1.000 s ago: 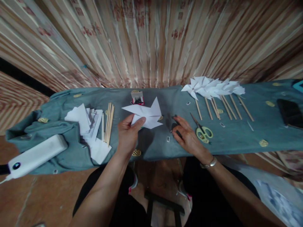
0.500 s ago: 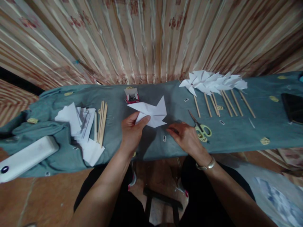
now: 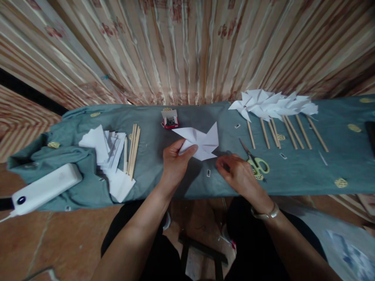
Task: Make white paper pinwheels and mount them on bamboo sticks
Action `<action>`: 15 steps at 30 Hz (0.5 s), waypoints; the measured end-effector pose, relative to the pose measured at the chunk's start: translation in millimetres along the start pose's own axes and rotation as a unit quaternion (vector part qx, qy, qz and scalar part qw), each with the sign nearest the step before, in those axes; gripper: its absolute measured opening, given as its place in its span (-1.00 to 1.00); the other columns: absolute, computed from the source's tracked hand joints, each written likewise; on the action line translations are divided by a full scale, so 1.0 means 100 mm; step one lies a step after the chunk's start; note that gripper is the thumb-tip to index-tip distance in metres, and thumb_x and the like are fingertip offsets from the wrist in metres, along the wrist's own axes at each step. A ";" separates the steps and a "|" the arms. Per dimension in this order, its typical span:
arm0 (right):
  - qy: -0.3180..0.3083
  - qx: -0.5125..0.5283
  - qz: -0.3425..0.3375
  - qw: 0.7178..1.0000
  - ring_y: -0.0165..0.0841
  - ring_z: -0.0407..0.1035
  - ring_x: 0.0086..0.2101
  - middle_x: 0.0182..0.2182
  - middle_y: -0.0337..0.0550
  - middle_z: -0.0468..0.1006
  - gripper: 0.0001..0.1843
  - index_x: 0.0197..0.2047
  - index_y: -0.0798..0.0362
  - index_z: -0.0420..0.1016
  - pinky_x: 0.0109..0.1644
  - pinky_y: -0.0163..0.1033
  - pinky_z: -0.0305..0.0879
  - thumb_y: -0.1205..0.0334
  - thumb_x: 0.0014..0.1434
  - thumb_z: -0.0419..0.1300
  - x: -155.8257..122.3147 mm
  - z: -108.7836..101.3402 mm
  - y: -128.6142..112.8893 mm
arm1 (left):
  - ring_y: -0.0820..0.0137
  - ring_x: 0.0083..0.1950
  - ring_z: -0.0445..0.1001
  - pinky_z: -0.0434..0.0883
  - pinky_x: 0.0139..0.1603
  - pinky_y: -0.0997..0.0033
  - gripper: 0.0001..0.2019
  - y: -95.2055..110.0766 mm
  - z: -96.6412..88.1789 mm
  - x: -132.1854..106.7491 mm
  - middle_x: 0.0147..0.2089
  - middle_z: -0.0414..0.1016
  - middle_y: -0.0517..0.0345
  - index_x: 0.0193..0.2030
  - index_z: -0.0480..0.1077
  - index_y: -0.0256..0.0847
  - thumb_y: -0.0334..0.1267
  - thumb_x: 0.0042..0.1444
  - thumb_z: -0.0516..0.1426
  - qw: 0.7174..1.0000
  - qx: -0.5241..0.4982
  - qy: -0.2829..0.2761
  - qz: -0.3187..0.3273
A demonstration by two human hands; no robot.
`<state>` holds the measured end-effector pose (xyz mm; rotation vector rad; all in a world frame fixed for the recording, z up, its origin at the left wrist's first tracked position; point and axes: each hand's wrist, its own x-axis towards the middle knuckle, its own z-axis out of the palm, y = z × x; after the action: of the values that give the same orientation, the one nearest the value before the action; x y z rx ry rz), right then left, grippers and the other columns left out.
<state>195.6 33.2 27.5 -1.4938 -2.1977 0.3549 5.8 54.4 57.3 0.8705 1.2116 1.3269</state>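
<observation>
My left hand (image 3: pixel 175 164) pinches a folded white paper pinwheel shape (image 3: pixel 202 141) above the teal cloth-covered table (image 3: pixel 307 168). My right hand (image 3: pixel 238 173) rests on the cloth just right of it, fingers curled around a small dark item I cannot make out. Yellow-handled scissors (image 3: pixel 254 164) lie right beside my right hand. A small red box of pins (image 3: pixel 170 119) stands behind the paper.
Finished white pinwheels (image 3: pixel 272 104) on wooden sticks lie at the back right. Loose wooden sticks (image 3: pixel 133 150) and a pile of white paper sheets (image 3: pixel 107 156) sit at the left. A white device (image 3: pixel 43 189) lies on the table's left end. Striped curtain behind.
My right hand has gone from flat and spread on the cloth to curled in a pinch, drawing slightly toward the paper. My left hand keeps holding the paper.
</observation>
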 end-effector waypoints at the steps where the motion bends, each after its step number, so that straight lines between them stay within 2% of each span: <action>1: 0.012 0.022 0.017 1.000 -0.26 0.40 -0.42 -0.50 -0.17 0.52 -0.83 -0.39 0.02 0.48 -0.27 -0.18 0.27 0.34 0.21 0.12 -0.01 -0.05 0.01 | 0.47 -0.44 0.41 0.33 -0.37 0.49 -0.89 0.00 0.01 0.00 -0.44 0.53 0.23 -0.38 0.55 -0.21 -0.28 -0.11 0.31 1.000 0.000 0.001 -0.003; 5: 0.077 0.130 0.071 0.986 -0.30 0.43 -0.40 -0.43 -0.23 0.53 -0.94 -0.30 -0.04 0.51 -0.28 -0.19 0.35 0.24 0.20 0.20 -0.06 -0.33 -0.08 | 0.47 -0.45 0.38 0.32 -0.38 0.48 -0.93 -0.01 0.04 -0.01 -0.47 0.51 0.24 -0.42 0.54 -0.19 -0.27 -0.09 0.29 1.000 0.007 -0.010 -0.004; 7: 0.113 0.165 0.047 0.979 -0.22 0.47 -0.17 -0.23 -0.17 0.58 -0.94 -0.27 -0.07 0.52 -0.05 -0.08 0.38 0.24 0.22 0.20 -0.09 -0.46 -0.19 | 0.49 -0.46 0.35 0.29 -0.40 0.49 -0.94 -0.02 0.07 -0.02 -0.49 0.48 0.25 -0.45 0.53 -0.20 -0.27 -0.07 0.28 1.000 0.010 -0.020 0.002; 9: 0.146 0.153 0.014 0.977 -0.09 0.31 0.14 0.14 -0.16 0.42 -0.95 -0.29 -0.09 0.53 0.19 0.08 0.25 0.26 0.19 0.23 -0.10 -0.52 -0.32 | 0.50 -0.47 0.32 0.27 -0.41 0.50 -0.93 -0.02 0.10 -0.03 -0.51 0.46 0.26 -0.46 0.53 -0.21 -0.28 -0.07 0.28 1.000 0.013 -0.027 0.006; 10: 0.146 0.151 0.007 0.978 -0.04 0.17 0.25 0.25 -0.21 0.30 -0.94 -0.30 -0.09 0.53 0.28 0.15 0.16 0.27 0.18 0.24 -0.10 -0.52 -0.37 | 0.50 -0.48 0.31 0.25 -0.42 0.50 -0.93 -0.03 0.12 -0.04 -0.51 0.45 0.26 -0.46 0.52 -0.21 -0.28 -0.07 0.28 0.999 0.013 -0.031 0.005; 12: 0.143 0.151 -0.004 0.978 0.01 -0.09 0.36 0.32 -0.30 0.19 -0.92 -0.30 -0.10 0.54 0.37 0.25 -0.02 0.28 0.18 0.23 -0.08 -0.49 -0.43 | 0.51 -0.49 0.29 0.24 -0.44 0.51 -0.92 -0.03 0.17 -0.07 -0.51 0.44 0.26 -0.48 0.52 -0.22 -0.27 -0.09 0.29 0.999 0.012 -0.041 -0.003; 15: 0.142 0.146 -0.003 0.979 0.03 -0.25 0.39 0.34 -0.37 0.13 -0.91 -0.30 -0.11 0.54 0.40 0.33 -0.15 0.28 0.19 0.22 -0.03 -0.43 -0.41 | 0.52 -0.50 0.27 0.22 -0.46 0.52 -0.91 -0.04 0.23 -0.10 -0.53 0.42 0.28 -0.51 0.51 -0.20 -0.26 -0.11 0.30 0.998 -0.003 -0.062 -0.023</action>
<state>184.4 13.3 82.5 -1.2900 -1.8376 0.4139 30.3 48.3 60.1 0.9029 1.1239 1.2206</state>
